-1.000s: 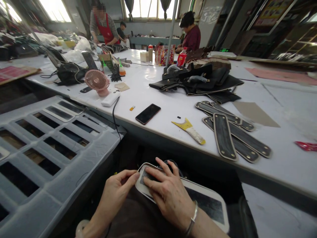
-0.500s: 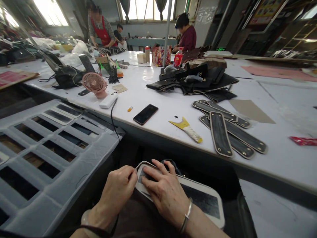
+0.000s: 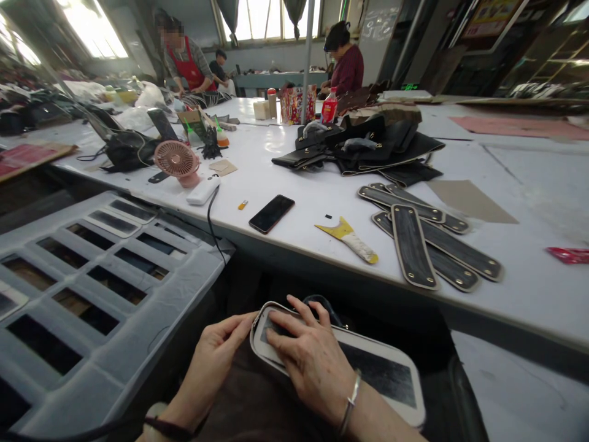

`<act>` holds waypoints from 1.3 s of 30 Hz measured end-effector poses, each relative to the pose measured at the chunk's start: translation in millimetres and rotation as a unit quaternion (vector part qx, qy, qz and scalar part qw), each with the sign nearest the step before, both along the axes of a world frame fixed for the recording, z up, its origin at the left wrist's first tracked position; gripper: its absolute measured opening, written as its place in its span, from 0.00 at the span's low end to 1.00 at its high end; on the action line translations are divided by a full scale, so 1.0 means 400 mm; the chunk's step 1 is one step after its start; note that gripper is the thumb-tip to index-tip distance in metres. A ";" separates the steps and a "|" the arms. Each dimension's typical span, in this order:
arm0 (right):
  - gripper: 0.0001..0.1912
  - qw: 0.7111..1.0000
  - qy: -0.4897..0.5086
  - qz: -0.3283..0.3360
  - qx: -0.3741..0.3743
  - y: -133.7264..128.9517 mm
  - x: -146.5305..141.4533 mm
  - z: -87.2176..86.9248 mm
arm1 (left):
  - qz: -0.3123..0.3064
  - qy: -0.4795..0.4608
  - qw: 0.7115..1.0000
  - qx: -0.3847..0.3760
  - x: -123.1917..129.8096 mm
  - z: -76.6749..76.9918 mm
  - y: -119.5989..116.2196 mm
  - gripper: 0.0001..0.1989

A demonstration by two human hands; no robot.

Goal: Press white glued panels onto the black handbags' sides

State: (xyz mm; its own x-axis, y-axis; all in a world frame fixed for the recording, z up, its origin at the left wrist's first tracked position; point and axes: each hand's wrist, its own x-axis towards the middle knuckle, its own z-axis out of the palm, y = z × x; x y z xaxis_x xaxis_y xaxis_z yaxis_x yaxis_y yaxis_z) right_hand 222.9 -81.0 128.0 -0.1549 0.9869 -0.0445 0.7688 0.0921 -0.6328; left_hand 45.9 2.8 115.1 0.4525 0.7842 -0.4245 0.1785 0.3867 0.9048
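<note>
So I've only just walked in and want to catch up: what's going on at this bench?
A person seated at a long white table is working on a white-edged dark panel held in their lap. The right hand presses flat on its rounded end, while the left hand fingers that end's edge. On the table lie a stack of similar dark strips, a phone, a yellow scraper and a pink fan. Other people work at the far end.

matt dark leather strap [image 3: 340,362], glossy phone [image 3: 271,213]
</note>
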 end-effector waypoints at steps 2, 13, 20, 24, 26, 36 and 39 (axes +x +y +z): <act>0.16 1.000 0.003 -0.002 -0.001 0.000 0.000 -0.003 | 0.057 -0.083 0.989 -0.111 0.003 -0.019 -0.010 0.15; 0.21 1.000 0.014 -0.006 -0.012 0.002 -0.002 -0.001 | 0.127 -0.179 0.938 -0.267 0.025 -0.056 -0.026 0.15; 0.24 1.000 0.007 0.002 -0.028 0.005 -0.007 -0.003 | 0.089 -0.145 0.948 -0.269 0.007 -0.053 -0.006 0.14; 0.25 0.999 0.005 0.008 -0.034 0.003 -0.003 -0.005 | 0.084 -0.131 0.958 -0.241 0.010 -0.050 -0.007 0.14; 0.24 0.999 0.004 0.012 -0.036 0.003 -0.002 -0.007 | 0.074 -0.120 0.966 -0.218 0.013 -0.049 -0.010 0.13; 0.23 0.999 0.009 0.027 -0.045 0.015 0.003 -0.011 | -0.022 -0.042 0.999 -0.006 0.015 -0.084 -0.001 0.15; 0.24 0.999 0.014 0.024 -0.035 0.015 0.004 -0.017 | -0.058 -0.002 0.996 0.064 0.012 -0.105 -0.001 0.19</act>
